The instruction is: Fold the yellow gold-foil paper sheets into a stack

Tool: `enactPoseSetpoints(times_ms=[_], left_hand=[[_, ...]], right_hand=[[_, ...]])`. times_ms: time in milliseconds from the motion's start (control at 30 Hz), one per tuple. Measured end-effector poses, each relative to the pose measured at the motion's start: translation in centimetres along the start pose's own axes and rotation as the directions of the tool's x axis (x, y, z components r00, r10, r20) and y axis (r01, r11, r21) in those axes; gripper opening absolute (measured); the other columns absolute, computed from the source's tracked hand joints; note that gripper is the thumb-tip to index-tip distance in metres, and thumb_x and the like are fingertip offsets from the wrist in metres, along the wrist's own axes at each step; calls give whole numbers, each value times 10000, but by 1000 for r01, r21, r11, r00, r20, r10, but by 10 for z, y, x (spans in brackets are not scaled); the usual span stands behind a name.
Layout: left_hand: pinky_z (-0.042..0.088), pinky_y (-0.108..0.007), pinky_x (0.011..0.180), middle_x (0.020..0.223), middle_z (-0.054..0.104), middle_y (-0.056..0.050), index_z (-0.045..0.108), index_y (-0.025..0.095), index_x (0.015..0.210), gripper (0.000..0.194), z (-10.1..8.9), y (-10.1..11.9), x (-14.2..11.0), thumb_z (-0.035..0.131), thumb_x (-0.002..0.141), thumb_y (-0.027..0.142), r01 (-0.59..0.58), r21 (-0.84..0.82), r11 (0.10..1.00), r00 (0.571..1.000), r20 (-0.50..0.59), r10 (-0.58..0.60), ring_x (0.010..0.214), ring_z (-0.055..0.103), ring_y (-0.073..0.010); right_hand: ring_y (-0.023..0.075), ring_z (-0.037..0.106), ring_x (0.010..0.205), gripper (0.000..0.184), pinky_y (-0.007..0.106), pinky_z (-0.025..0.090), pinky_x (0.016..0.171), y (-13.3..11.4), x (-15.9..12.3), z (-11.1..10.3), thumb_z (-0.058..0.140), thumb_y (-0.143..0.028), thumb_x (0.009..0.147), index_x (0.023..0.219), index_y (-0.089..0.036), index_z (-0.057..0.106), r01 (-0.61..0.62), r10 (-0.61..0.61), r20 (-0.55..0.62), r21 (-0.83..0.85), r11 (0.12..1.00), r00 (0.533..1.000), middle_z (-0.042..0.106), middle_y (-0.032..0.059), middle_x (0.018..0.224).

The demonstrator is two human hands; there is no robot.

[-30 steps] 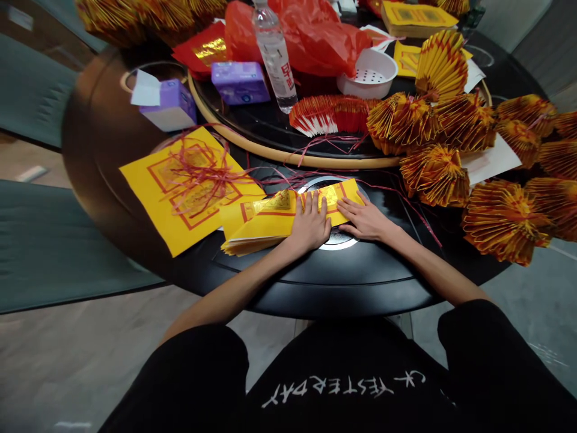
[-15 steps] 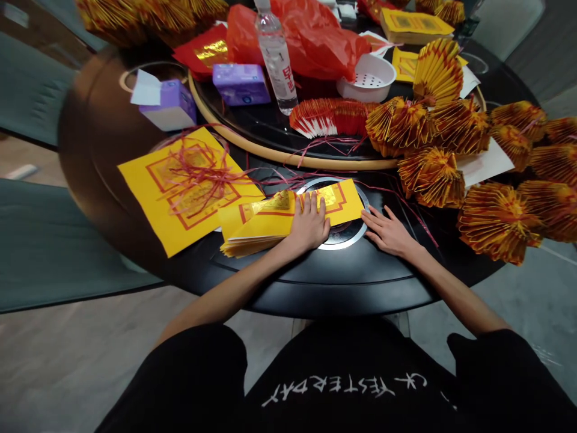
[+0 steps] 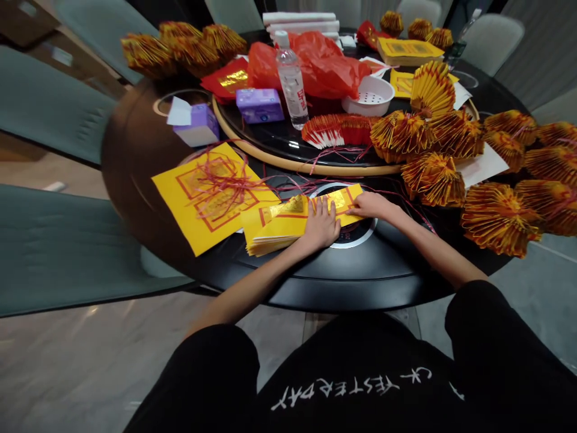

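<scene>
A stack of yellow joss paper [image 3: 282,228] with gold foil and red printed borders lies near the table's front edge, its top sheet folded into a strip reaching right. My left hand [image 3: 321,225] rests flat on that strip, fingers extended. At the strip's right end, my right hand [image 3: 372,205] has its fingers curled in and pressed together on the paper; the fingertips are partly hidden. Left of the stack, a loose bundle of thin red strings [image 3: 225,180] sits on a flat yellow printed sheet [image 3: 198,231].
Pleated paper rosettes [image 3: 500,213] crowd the right side. On the raised turntable [image 3: 265,157] stand a water bottle [image 3: 293,84], a purple tissue pack [image 3: 259,107], a white perforated basket [image 3: 370,99] and red plastic bags [image 3: 315,60]. An opened tissue pack [image 3: 197,126] lies at left.
My right hand has moved from beside the paper's right end onto it, its spread fingers now curled in. My left hand stays flat on the strip. The camera view has shifted.
</scene>
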State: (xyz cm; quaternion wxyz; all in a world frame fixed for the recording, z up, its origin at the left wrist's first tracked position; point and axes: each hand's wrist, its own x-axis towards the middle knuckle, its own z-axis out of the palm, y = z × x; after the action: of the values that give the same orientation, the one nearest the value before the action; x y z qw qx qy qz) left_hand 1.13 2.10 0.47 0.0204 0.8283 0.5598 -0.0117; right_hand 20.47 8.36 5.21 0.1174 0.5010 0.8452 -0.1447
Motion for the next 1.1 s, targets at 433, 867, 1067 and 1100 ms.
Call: enactPoseSetpoints(times_ms=[433,867,1067,1100], left_hand=[[450,-445,1193,1433,642,-226,598,84,1419,453,20,11,-11,469,997,190,-820,-42,571,550,-332,766,1430,539,-300],[208,-632,1294,1693,374,-215,417,132,1609,628,31,10,-7,535,1017,307,-522,-321,790,844,-57,534,1604,290,-376],[297,-662,1252,1676,384,-248,449,128,1582,578,34,8,7,513,1059,366,-462,-351,815,875,-32,482,1619,246,-391],[328,-622,1254,1662,409,-249,477,121,1558,550,34,7,10,523,1055,336,-452,-369,812,882,-50,469,1612,274,-376]], right_hand=[[102,389,604,253,249,304,580,-48,10,-72,615,-310,820,612,-171,578,195,-240,96,342,919,966,436,-65,582],[141,617,527,154,223,490,539,-216,60,-71,592,-118,820,706,-110,695,137,-236,213,399,907,948,710,65,619],[224,769,714,326,253,552,591,-228,73,-30,540,-301,977,1090,-75,746,124,-209,178,397,909,962,819,164,949],[240,784,771,388,264,564,628,-228,73,-26,500,-361,1012,1144,-83,737,129,-206,159,394,910,966,819,169,1001]])
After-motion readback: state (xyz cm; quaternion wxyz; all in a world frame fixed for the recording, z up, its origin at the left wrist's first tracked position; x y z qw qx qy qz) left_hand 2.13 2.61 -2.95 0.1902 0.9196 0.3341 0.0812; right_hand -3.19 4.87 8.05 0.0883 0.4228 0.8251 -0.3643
